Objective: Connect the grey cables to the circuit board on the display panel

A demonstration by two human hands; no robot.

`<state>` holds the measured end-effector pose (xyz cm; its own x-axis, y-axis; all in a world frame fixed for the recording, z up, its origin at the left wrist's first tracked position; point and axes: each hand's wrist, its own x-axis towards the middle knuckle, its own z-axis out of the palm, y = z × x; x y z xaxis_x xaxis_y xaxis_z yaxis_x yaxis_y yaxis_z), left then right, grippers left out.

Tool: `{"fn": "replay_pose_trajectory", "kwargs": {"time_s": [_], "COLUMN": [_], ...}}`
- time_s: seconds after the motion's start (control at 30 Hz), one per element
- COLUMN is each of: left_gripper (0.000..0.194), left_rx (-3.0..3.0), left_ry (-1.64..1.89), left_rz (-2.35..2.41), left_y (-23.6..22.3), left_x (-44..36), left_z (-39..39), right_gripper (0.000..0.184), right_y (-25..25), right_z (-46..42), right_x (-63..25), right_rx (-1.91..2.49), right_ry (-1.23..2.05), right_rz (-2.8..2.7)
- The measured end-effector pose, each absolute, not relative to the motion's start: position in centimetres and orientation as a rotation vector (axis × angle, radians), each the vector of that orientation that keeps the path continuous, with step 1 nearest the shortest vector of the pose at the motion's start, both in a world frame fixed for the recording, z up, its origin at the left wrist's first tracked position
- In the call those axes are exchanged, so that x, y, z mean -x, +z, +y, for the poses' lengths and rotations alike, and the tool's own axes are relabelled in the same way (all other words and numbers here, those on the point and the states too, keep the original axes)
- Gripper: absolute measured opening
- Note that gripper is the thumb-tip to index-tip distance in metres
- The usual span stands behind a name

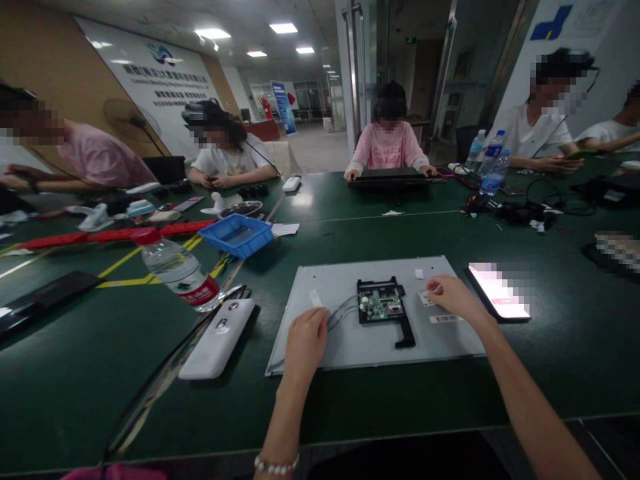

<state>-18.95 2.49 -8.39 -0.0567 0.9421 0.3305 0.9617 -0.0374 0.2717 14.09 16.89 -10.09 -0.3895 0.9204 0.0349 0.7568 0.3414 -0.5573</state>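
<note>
A flat pale grey panel [340, 347] lies on the table in front of me, with a green circuit board [381, 305] in a black plastic frame [406, 332] at its middle. Thin grey cables [343, 311] run leftward from the board to my left hand [306, 337], whose closed fingers pinch them above the panel's left part. My right hand [453, 299] is over the panel's right side, thumb and fingertips together beside a small white label [426, 299]. What those fingertips hold, if anything, is too small to make out. A barcode sticker [445, 319] lies just below that hand.
Left of the panel are a white power bank [217, 340], a red-capped water bottle [183, 273] and a blue tray [239, 237]. A lit phone [500, 293] lies at the right. Several people sit around the table; one opposite handles a dark panel [397, 177].
</note>
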Motion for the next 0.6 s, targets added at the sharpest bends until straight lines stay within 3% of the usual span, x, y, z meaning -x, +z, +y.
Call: {"fn": "replay_pose_trajectory", "kwargs": {"time_s": [0.3, 0.43, 0.5, 0.6], "left_gripper": [0.027, 0.032, 0.035, 0.059], "left_rx": [2.136, 2.087, 2.361, 3.237], "left_ry": [-0.771, -1.226, -1.597, -1.819], "left_rz": [-2.199, -2.225, -2.175, -1.516], "left_y": [-8.4, -6.6, -5.4, -3.8], "left_x": [18.9, 18.0, 17.2, 16.2], "left_z": [3.0, 1.6, -0.7, -4.4], "right_gripper": [0.015, 0.015, 0.018, 0.018], "right_y": [-9.5, -9.6, -9.8, -10.1], "right_z": [16.6, 16.6, 16.7, 16.9], "right_x": [-14.0, -14.1, -14.2, -14.3], "right_rx": [1.502, 1.505, 1.503, 1.507], "right_ry": [0.663, 0.667, 0.663, 0.652], "right_rz": [-2.288, -2.280, -2.261, -2.231]}}
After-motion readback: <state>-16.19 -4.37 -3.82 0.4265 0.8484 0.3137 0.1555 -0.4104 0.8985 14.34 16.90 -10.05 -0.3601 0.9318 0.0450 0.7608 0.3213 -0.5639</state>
